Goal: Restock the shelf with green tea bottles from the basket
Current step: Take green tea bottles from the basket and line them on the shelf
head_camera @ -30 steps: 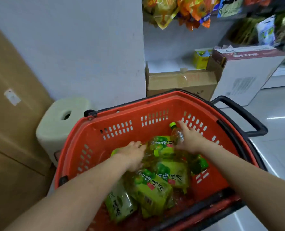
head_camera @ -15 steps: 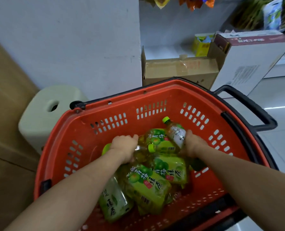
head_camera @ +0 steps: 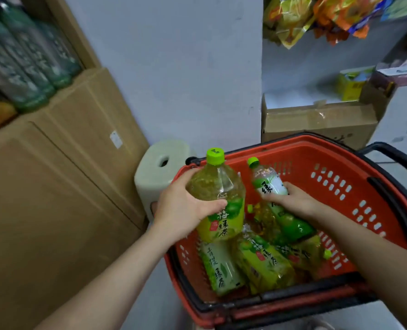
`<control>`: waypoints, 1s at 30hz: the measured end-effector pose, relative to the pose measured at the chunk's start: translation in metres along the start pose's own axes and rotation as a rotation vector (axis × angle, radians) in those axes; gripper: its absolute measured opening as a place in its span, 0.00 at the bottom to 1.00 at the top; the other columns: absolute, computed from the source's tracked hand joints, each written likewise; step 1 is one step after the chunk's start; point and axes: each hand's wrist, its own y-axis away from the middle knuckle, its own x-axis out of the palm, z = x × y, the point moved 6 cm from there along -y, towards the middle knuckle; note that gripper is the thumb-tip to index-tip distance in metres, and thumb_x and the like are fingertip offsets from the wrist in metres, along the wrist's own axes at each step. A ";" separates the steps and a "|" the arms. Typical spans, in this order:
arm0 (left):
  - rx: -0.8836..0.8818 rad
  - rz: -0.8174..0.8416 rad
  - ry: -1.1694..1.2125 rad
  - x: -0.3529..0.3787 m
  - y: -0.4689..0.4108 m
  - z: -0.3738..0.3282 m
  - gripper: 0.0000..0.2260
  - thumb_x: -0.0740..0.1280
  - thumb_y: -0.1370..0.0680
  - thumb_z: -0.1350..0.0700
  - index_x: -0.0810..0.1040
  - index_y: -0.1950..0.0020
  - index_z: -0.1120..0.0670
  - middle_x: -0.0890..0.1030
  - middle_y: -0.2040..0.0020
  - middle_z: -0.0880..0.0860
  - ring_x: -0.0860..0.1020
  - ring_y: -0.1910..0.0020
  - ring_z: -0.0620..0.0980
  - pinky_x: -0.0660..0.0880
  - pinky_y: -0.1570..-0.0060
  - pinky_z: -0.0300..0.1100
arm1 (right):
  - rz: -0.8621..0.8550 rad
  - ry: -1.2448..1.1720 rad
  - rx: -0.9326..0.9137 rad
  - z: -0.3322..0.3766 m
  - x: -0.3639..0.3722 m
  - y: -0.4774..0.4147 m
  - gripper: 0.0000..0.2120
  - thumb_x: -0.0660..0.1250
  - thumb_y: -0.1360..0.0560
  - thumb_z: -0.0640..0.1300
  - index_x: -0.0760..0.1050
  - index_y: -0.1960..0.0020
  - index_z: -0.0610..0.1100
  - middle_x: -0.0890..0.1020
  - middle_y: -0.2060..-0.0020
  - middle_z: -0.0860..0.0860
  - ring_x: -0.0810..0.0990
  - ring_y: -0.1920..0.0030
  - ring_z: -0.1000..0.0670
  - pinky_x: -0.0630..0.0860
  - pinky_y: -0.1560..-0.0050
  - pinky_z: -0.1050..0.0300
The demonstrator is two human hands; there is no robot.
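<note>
red basket rim (head_camera: 304,142), left hand (head_camera: 181,210) grips bottle (head_camera: 218,186), right hand (head_camera: 293,201) second bottle (head_camera: 269,184)

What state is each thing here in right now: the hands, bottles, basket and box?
Yellow-label bottle: upright, capped.
White-label bottle: tilted, capped.
Left hand: gripping the yellow-label bottle.
Right hand: gripping the white-label bottle.
Other bottles: lying in the basket.
Cardboard box: closed, taped.

Shelf bottles (head_camera: 19,63), upper left: blurred, labels unreadable, cut by the left edge.
Snack bags (head_camera: 293,20): smeared, cut by the top edge.
Basket handle (head_camera: 388,150): runs off the right edge.
Basket-floor bottles (head_camera: 262,265): partly hidden under the upright bottle (head_camera: 215,184) in the left hand (head_camera: 183,210) and the tilted bottle (head_camera: 269,184) in the right hand (head_camera: 295,201).
</note>
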 end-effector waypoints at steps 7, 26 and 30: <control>-0.010 -0.405 0.360 -0.147 0.130 -0.032 0.29 0.79 0.41 0.60 0.75 0.43 0.47 0.83 0.57 0.34 0.80 0.58 0.33 0.73 0.61 0.26 | 0.165 -0.328 -0.394 0.139 0.063 0.122 0.17 0.72 0.30 0.52 0.75 0.44 0.47 0.85 0.55 0.46 0.85 0.57 0.46 0.81 0.58 0.51; -0.202 -1.236 -0.011 -0.501 0.411 0.051 0.35 0.81 0.40 0.53 0.73 0.36 0.49 0.79 0.47 0.47 0.79 0.47 0.47 0.76 0.46 0.44 | 0.631 -0.304 -0.972 0.372 0.404 0.409 0.23 0.77 0.35 0.51 0.75 0.42 0.51 0.84 0.49 0.54 0.82 0.48 0.52 0.79 0.43 0.46; -0.300 -1.318 0.015 -0.518 0.430 0.096 0.36 0.81 0.39 0.51 0.70 0.34 0.47 0.79 0.50 0.47 0.79 0.51 0.47 0.77 0.51 0.42 | 0.667 -0.221 -0.968 0.373 0.458 0.420 0.23 0.75 0.31 0.46 0.72 0.39 0.50 0.81 0.46 0.55 0.79 0.45 0.53 0.76 0.39 0.46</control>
